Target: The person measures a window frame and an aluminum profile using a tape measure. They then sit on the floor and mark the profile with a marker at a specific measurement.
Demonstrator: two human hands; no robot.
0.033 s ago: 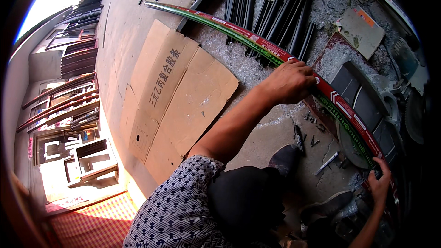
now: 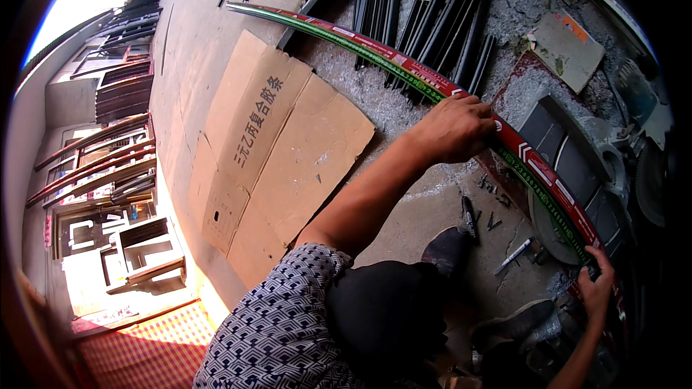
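A long red and green metal strip [image 2: 375, 47] runs from the upper left to the lower right, lying across a saw table [image 2: 569, 162]. My left hand [image 2: 455, 128] lies palm down on the strip's middle, with the fingers curled over its far edge. At the lower right my right hand [image 2: 595, 287] grips the strip's near end. Both forearms come in from the lower edge. My dark trouser leg and a patterned sleeve fill the bottom centre.
A flattened cardboard box [image 2: 281, 151] lies on the concrete to the left. Several black metal profiles [image 2: 425, 11] lie at the top. A white marker [image 2: 513, 256] and small scraps lie by my shoe [image 2: 447, 248]. Stacked frames [image 2: 108, 173] stand at the far left.
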